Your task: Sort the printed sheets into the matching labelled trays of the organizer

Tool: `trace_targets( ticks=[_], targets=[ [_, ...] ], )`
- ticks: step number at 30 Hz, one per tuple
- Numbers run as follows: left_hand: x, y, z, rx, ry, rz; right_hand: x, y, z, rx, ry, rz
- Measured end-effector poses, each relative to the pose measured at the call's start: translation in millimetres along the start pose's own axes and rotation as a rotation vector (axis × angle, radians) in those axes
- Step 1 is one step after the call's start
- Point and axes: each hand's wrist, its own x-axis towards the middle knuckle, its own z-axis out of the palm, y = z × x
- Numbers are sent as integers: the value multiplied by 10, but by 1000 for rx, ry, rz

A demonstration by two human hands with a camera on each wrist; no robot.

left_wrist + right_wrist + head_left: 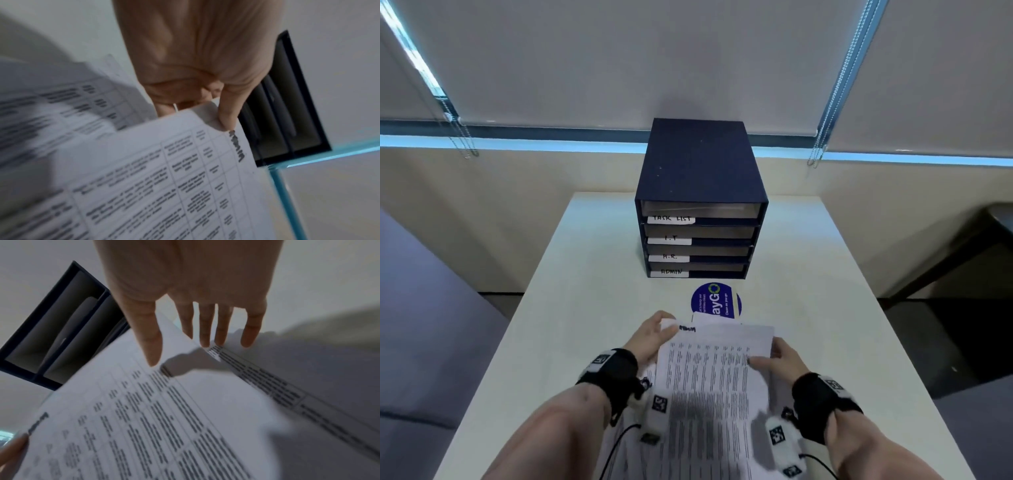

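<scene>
Four trays: the organizer [700,205] stands at the far middle of the table [808,274], its slots labelled top to bottom TASK LIST, I.T, H.R., ADMIN; all four mouths face the person.
Sheet in hand: the top sheet [709,377] is raised off the pile of printed sheets [68,100] at the near edge; a handwritten heading at its far left corner looks like ADMIN, though it is blurred.
Left hand: the left hand [650,334] pinches that far left corner, thumb on top, fingers underneath.
Right hand: the right hand [782,358] has its fingers [206,331] straight and slightly spread; thumb lies over the sheet's right edge, the others seem to reach under it. A firm pinch cannot be confirmed.
Handling: judged light, limp and easily creased; a one-corner hold will let it droop and curl. Best carried by two opposite edges, kept level, leading edge first.
Slot clearance: the ADMIN tray [698,272] is the lowest and its mouth looks shallow, so the sheet should go in flat and low.
Open room: bare tabletop lies between pile and organizer, save a round blue sticker [715,301] that lies flat.
Edges: table sides well apart from both hands.
</scene>
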Motion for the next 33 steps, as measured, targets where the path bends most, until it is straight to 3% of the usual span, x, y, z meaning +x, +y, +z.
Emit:
trace_targets(
  ticks=[5, 13, 18, 21, 23, 30, 33],
  targets=[
    [106, 231, -103, -391, 118, -8, 32, -84, 76, 114, -73, 24],
    [122, 258, -179, -355, 156, -23, -26, -173, 95, 49, -135, -55],
    [166, 231, -186, -423, 159, -15, 82, -107, 103, 21, -83, -18],
    [206, 242, -179, -391, 180, -22, 18, -171, 103, 81, -136, 3],
    [251, 235, -196, -374, 208, -32, 33, -158, 115, 127, -155, 12],
    [524, 277, -352, -314, 421, -142, 200, -34, 236, -137, -120, 77],
    [549, 136, -332, -289, 317, -226, 386, -69, 220, -133, -104, 124]
  ],
)
